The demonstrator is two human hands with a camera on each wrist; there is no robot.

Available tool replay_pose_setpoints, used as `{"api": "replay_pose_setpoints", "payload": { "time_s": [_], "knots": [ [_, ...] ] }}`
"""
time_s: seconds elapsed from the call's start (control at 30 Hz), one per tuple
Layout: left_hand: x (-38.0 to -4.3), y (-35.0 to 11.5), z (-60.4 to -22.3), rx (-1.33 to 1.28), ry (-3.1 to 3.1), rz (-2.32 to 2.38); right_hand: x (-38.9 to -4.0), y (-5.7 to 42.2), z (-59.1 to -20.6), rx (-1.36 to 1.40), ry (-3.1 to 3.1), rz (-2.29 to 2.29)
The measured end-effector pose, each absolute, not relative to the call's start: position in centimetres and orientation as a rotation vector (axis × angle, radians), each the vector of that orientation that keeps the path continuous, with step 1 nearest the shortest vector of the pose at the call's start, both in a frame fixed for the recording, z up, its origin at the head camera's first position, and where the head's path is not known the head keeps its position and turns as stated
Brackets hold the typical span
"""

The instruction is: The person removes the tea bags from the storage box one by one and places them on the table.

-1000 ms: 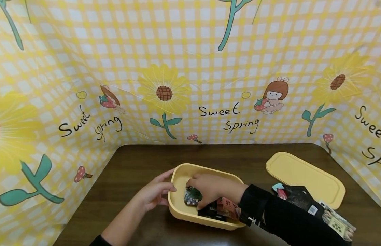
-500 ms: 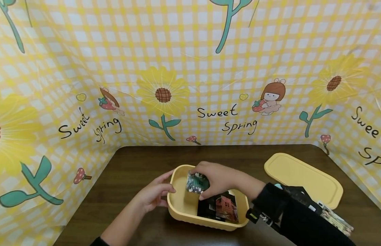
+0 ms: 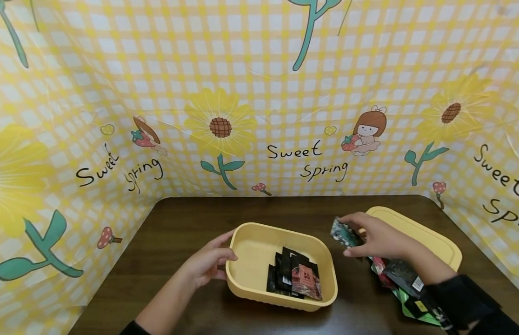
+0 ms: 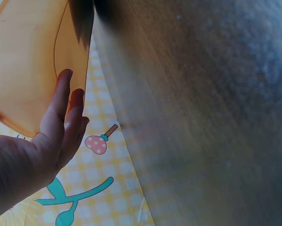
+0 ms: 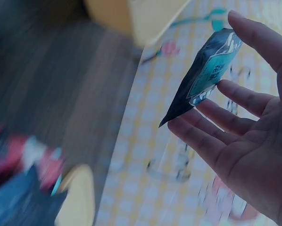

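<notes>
In the head view my left hand (image 3: 206, 263) grips the left end of a yellow plastic box (image 3: 251, 253), its thumb over the rim and its other fingers along the outer wall. Several small black packets (image 3: 286, 267) overlap in the box's right half, and a red-labelled packet (image 3: 306, 280) lies on top. Beyond the box's right side, my right hand (image 3: 381, 237) pinches a small flat dark packet with a teal label (image 3: 345, 234) by its edges. The right wrist view shows this teal-labelled packet (image 5: 209, 70) held between thumb and fingertips.
The yellow lid (image 3: 414, 232) lies at the right on the dark wooden table (image 3: 192, 216). A pile of mixed packets (image 3: 403, 274), black, red and green, lies in front of it, partly under my right forearm. A yellow checked cloth (image 3: 242, 56) encloses the back and sides.
My right hand has lifted the teal-labelled packet out of the box and carried it right, close to the pile of packets. The left hand has stayed on the box.
</notes>
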State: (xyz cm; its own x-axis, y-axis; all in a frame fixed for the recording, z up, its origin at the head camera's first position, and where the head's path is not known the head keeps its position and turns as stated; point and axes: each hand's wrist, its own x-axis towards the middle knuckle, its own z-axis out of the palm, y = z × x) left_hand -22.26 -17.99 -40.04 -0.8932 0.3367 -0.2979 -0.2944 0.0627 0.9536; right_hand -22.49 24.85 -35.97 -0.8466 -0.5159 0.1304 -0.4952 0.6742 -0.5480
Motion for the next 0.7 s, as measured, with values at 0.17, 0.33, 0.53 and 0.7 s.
{"api": "replay_pose_setpoints", "payload": {
  "time_s": [0.17,0.33,0.53,0.7],
  "knots": [
    [-22.3,-18.0,-40.1,0.032,1.904,1.881,-21.1,29.3,-37.4,-0.756,2.909,-0.840],
    [-22.3,-18.0,-40.3,0.022,1.904,1.881,-19.7,33.0,-39.0,-0.643,2.976,-0.669],
    [-22.3,-18.2,-40.4,0.016,1.911,1.882,-18.7,35.7,-40.4,-0.497,2.958,-0.522],
    [-22.4,-18.3,-40.3,0.030,1.908,1.881,-18.3,36.6,-41.0,-0.470,2.939,-0.476]
  ]
}}
